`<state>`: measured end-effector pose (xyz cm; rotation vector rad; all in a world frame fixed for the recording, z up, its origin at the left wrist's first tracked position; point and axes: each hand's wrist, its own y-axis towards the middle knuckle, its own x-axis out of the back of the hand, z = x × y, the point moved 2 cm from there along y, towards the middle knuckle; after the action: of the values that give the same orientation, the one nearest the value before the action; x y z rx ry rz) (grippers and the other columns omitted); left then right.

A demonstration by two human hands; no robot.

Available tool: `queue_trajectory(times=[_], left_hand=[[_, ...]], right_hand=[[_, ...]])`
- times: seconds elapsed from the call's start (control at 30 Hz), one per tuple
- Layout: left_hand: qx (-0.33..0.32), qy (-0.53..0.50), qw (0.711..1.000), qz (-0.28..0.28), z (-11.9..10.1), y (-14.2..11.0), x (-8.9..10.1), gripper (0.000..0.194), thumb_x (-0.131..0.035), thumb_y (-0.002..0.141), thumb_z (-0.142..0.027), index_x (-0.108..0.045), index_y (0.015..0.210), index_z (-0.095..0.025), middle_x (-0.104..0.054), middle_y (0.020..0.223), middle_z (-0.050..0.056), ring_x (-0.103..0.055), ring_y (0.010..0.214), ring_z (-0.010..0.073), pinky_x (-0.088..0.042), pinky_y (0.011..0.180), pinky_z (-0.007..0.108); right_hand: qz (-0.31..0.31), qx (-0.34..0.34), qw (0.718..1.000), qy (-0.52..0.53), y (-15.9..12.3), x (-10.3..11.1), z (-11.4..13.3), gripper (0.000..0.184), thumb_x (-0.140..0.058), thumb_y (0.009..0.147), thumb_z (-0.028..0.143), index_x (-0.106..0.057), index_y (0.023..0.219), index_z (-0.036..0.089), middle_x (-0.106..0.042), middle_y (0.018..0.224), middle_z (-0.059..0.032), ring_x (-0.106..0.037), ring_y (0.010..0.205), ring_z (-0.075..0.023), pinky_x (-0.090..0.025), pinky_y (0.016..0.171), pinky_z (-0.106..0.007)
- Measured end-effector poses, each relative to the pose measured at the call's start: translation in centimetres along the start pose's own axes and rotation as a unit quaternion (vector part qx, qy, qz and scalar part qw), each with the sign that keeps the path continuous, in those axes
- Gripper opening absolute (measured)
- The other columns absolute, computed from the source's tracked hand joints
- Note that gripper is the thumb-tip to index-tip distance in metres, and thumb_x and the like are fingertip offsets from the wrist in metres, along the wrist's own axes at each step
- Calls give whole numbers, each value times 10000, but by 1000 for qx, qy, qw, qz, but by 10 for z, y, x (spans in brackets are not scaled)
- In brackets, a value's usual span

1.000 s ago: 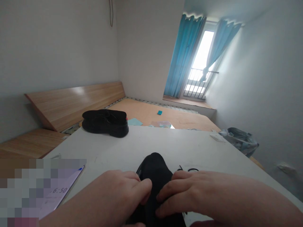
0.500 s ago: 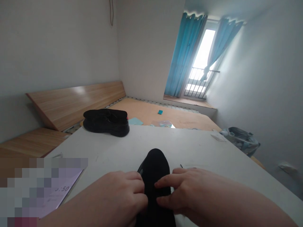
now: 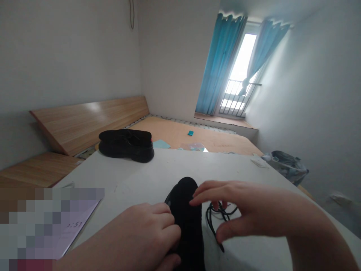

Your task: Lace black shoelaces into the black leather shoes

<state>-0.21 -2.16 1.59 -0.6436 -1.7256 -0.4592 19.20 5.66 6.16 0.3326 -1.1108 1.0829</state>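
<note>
A black shoe [image 3: 187, 214] lies lengthwise on the white table in front of me, toe pointing away. My left hand [image 3: 152, 233] is closed on its left side, fingers curled over the edge. Over the shoe's right side my right hand [image 3: 225, 207] is open, thumb well apart from the fingers. Its fingertips overlap the front of the shoe; whether they touch it I cannot tell. A loose black shoelace [image 3: 209, 218] lies coiled on the table, partly hidden beneath the right hand. Another black shoe [image 3: 126, 146] stands at the table's far left corner.
The white table [image 3: 135, 188] fills the space before me. At its left edge lies a device with a lilac screen [image 3: 81, 207], partly pixelated. Beyond are a wooden bed board [image 3: 166, 128] and a headboard [image 3: 98, 120]. A bag-lined bin [image 3: 290, 165] stands past the right edge.
My right hand has lifted off the shoe's middle, moved forward and spread its fingers, uncovering more of the shoelace. The left hand still grips the shoe, which has shifted slightly.
</note>
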Motion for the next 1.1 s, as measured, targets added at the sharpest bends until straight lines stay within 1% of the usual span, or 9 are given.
queue_trajectory(times=[0.07, 0.17, 0.3, 0.47, 0.57, 0.7, 0.9, 1.03, 1.1], left_hand=[[7, 8, 1000, 12, -3, 1, 2, 74, -615, 817, -156, -668, 841, -202, -720, 914, 34, -645, 878, 210, -501, 700, 267], [17, 22, 1000, 14, -3, 2, 0, 86, -587, 835, -155, -660, 824, -199, -713, 915, 40, -638, 898, 221, -504, 722, 285], [12, 21, 999, 34, 0, 2, -6, 84, -588, 830, -158, -654, 797, -197, -711, 893, 37, -633, 898, 218, -505, 725, 283], [1, 8, 1000, 9, -1, 0, -4, 92, -569, 830, -148, -647, 817, -196, -708, 915, 40, -624, 892, 215, -504, 740, 289], [-8, 7, 1000, -14, 2, 1, -6, 91, -571, 819, -139, -635, 792, -198, -702, 877, 30, -619, 871, 205, -493, 736, 277], [-21, 5, 999, -23, 6, 3, -13, 83, -598, 787, -134, -620, 743, -202, -699, 836, 23, -619, 821, 207, -480, 688, 279], [-18, 17, 999, -40, 2, 1, -8, 112, -568, 801, -107, -612, 770, -205, -694, 840, 17, -617, 814, 192, -472, 698, 266], [-15, 8, 1000, -16, 1, 2, -6, 97, -592, 796, -116, -619, 759, -201, -695, 835, 20, -621, 815, 198, -477, 696, 272], [-10, 7, 1000, 1, 1, 2, -6, 88, -604, 798, -124, -625, 755, -198, -698, 836, 24, -623, 819, 204, -480, 695, 279]], right_hand=[[9, -143, 989, -44, 3, 3, -24, 577, -722, 770, 455, -553, 1304, 319, -632, 1254, -24, -644, 1017, -215, -517, 836, -316], [19, -332, 931, -153, 21, -8, -51, 665, -770, 694, 455, -569, 1274, 200, -662, 1208, -118, -644, 1052, -317, -529, 842, -418], [47, -372, 908, -186, 59, -32, -62, 782, -856, 590, 316, -568, 1278, 83, -667, 1185, -218, -630, 1098, -389, -514, 894, -481], [87, -349, 916, -176, 75, -47, -67, 610, -849, 577, 193, -649, 1149, 117, -710, 1069, -171, -665, 1035, -371, -524, 877, -477], [114, -328, 929, -133, 71, -48, -76, 341, -790, 691, 197, -671, 1005, 137, -714, 867, -74, -704, 841, -260, -561, 763, -410], [111, -275, 955, -33, 72, -45, -97, 116, -659, 839, 191, -625, 936, 140, -627, 751, 16, -596, 577, -107, -525, 570, -273], [-13, -113, 975, 189, 63, -10, -115, 57, -517, 783, 169, -465, 776, 191, -501, 673, 40, -571, 590, -103, -498, 614, -259], [-123, -5, 949, 290, 31, 22, -99, 231, -539, 779, 343, -352, 732, 217, -390, 739, 36, -487, 624, -93, -472, 605, -240], [-189, 39, 919, 344, 15, 32, -83, 303, -558, 797, 359, -305, 705, 220, -350, 777, 30, -428, 616, -82, -446, 563, -209]])
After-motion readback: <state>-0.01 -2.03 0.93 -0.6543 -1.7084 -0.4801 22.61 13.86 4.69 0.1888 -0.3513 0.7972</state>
